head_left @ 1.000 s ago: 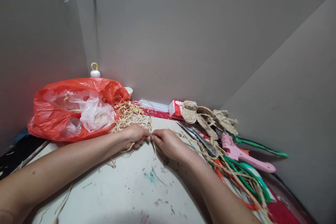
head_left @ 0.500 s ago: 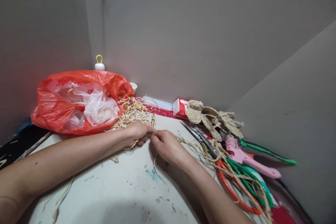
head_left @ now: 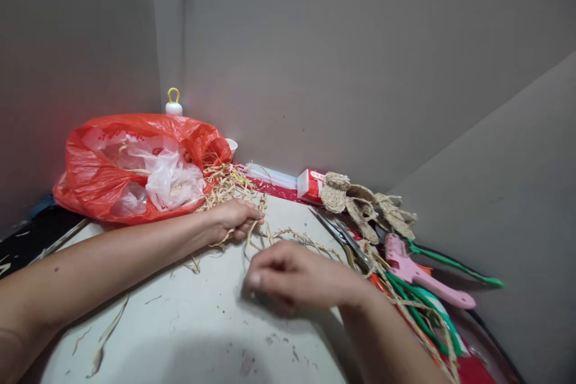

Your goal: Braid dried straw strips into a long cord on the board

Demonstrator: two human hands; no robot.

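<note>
My left hand (head_left: 236, 219) is closed, thumb against finger, on a braided straw cord (head_left: 263, 203) near the far middle of the table. Loose straw strands hang below its fingers. My right hand (head_left: 288, 273) is nearer to me and apart from the left, slightly blurred, with its fingers curled in; what they hold, if anything, is hidden. Behind my right hand, a length of straw cord (head_left: 310, 241) runs toward the scissors (head_left: 346, 240). A heap of loose straw (head_left: 229, 183) lies just beyond my left hand.
A red plastic bag (head_left: 99, 183) with white plastic inside stands at the left. Along the right edge lie a pink glue gun (head_left: 407, 267), green-handled tools (head_left: 459, 264) and woven straw pieces (head_left: 335, 192). A red-and-white box (head_left: 309, 185) sits by the grey wall (head_left: 337, 60).
My right hand has drawn away from the left, toward me, and its fingers now curl in the space between. My left hand keeps its hold on the straw cord.
</note>
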